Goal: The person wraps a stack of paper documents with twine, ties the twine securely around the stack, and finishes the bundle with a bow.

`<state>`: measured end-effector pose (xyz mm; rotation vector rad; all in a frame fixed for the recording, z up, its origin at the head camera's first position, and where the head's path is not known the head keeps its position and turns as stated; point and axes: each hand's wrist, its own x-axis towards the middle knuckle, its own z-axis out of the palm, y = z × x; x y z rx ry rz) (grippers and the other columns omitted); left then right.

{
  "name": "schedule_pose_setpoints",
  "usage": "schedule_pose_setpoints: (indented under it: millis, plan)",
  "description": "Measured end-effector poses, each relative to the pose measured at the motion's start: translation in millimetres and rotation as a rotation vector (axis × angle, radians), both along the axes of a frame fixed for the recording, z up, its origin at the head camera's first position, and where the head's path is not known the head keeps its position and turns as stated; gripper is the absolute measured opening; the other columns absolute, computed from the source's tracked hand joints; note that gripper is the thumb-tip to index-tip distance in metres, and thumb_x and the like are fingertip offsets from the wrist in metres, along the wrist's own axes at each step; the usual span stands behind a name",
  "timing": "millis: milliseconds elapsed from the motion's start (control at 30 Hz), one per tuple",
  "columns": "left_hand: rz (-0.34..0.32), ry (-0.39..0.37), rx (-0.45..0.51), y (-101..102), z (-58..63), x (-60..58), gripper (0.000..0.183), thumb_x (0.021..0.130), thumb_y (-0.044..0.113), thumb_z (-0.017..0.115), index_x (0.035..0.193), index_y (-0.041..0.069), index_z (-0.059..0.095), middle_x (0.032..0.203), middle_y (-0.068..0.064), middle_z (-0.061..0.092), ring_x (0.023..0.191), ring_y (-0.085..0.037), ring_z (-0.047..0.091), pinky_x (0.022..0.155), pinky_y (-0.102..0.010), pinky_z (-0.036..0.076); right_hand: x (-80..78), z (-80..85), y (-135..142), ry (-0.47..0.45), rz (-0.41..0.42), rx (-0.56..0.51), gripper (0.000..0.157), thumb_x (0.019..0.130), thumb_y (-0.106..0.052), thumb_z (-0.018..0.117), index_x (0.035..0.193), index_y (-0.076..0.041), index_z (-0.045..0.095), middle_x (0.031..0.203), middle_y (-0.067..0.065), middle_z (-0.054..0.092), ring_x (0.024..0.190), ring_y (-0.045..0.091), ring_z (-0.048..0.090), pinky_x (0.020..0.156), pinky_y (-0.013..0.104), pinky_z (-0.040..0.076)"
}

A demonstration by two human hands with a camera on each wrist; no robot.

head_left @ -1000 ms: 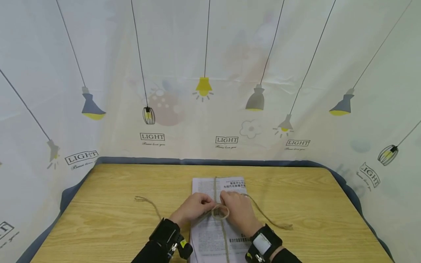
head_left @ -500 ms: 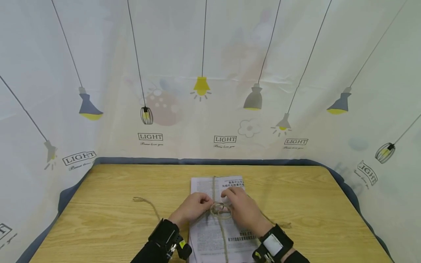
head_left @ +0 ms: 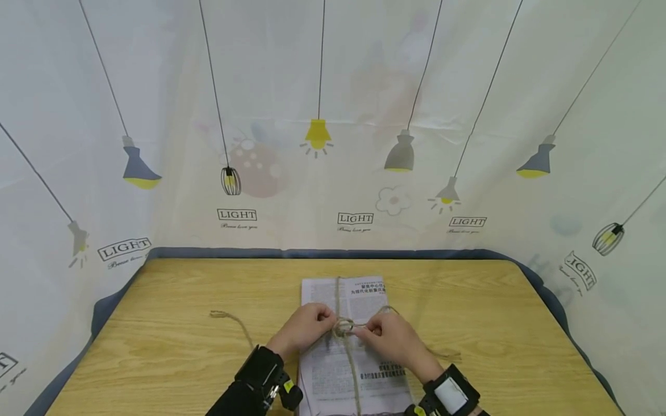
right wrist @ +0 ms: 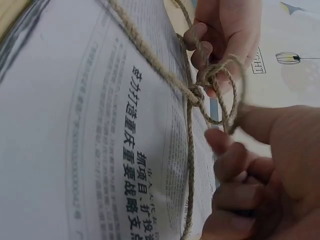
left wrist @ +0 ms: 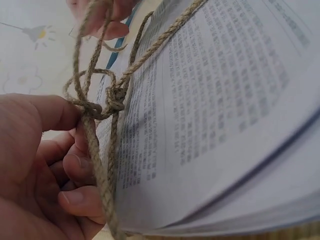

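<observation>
A stack of printed newspapers [head_left: 328, 375] lies on the wooden table, bound lengthwise and across with jute twine [head_left: 356, 378]. Over its middle sits a twine knot [left wrist: 116, 98] with loops rising from it. My left hand [head_left: 303, 328] pinches the twine beside the knot between thumb and curled fingers, as the left wrist view shows. On the other side, my right hand [head_left: 396, 341] pinches a twine loop [right wrist: 235, 85] between thumb and forefinger. In the right wrist view its remaining fingers are curled in. Exactly how the strands cross inside the knot is hard to make out.
One loose twine end [head_left: 229, 316] lies on the wooden table [head_left: 166, 346] at the left, another [head_left: 444, 354] at the right. Behind the table's far edge hangs a pale cloth [head_left: 291, 86] printed with lamps. Each wrist wears a black camera strap [head_left: 451, 394].
My right hand lifted off the twine, shifted right and now pinches the loop, drawing it to the right. The round loop over the knot has become smaller. My left hand stays put.
</observation>
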<state>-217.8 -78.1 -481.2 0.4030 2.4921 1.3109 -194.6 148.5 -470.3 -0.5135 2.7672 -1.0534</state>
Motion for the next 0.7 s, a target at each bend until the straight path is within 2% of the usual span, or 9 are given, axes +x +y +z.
schedule_pose_setpoints:
  millis: [100,200,433,700]
  plan:
    - [0.001,-0.013,-0.001,0,0.1,0.0,0.022,0.098,0.024,0.054,0.085,0.010,0.068,0.070,0.004,0.053,0.062,-0.012,0.047,0.058,-0.024,0.038,-0.2,-0.7,0,-0.008,0.009,-0.012,0.025,0.094,-0.029,0.065,0.075,-0.013,0.070,0.053,-0.008,0.044,0.045,0.004,0.037,0.048,0.019,0.032]
    - [0.005,-0.011,-0.006,0,-1.2,0.0,0.021,0.096,0.023,0.056,0.082,0.011,0.066,0.068,0.004,0.052,0.060,-0.012,0.047,0.057,-0.024,0.037,0.8,-0.5,-1,0.018,-0.042,0.021,0.016,0.093,-0.027,0.066,0.084,-0.015,0.072,0.059,-0.008,0.053,0.050,0.005,0.046,0.049,0.020,0.036]
    - [0.008,0.059,-0.044,-1,-1.6,2.1,0.033,0.097,0.033,0.057,0.071,0.013,0.058,0.065,0.005,0.049,0.058,-0.010,0.045,0.057,-0.023,0.035,2.5,-2.2,3,0.047,-0.109,0.102,0.026,0.093,-0.029,0.065,0.071,-0.018,0.058,0.054,-0.008,0.038,0.047,0.006,0.039,0.047,0.020,0.028]
    - [0.014,0.220,-0.167,-16,-3.0,10.1,0.031,0.102,0.030,0.050,0.074,0.017,0.050,0.064,0.005,0.040,0.056,-0.008,0.035,0.061,-0.027,0.029,3.6,-0.4,15,0.043,-0.155,0.207,0.033,0.095,-0.030,0.062,0.067,-0.018,0.050,0.055,-0.006,0.039,0.049,0.009,0.039,0.049,0.021,0.025]
